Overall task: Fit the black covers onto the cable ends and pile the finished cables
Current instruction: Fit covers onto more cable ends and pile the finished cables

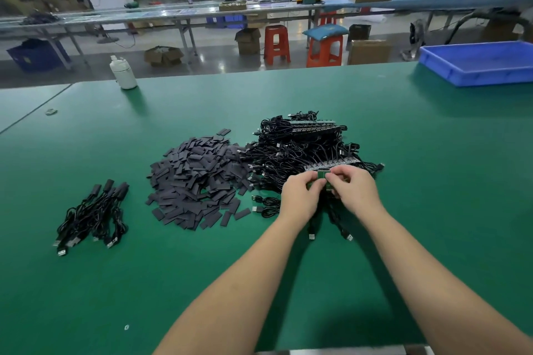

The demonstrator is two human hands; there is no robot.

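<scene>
— Where are your hands just now?

— Both are out in front of me over the green worktop, at the near edge of the big heap of unfinished cables. My left hand and my right hand are close together, fingers curled, pinching a small green circuit board between them. It sits at the end of a row of boards with cables trailing off; two of those cables hang down past my wrists to the worktop.

— And the black covers?

— They lie in one loose heap, just left of my left hand and touching the cable heap on its left side. Far too many to count; flat dark rectangles, a few strays at the near edge.

— The finished ones?

— One small pile of finished cables, well apart to the left, beyond the covers. I can make out about four covered ends at the top, though the cords tangle, so I can't give a sure count.

— Anything else on the worktop?

— One white bottle at the far left edge and one blue tray at the far right.
</scene>
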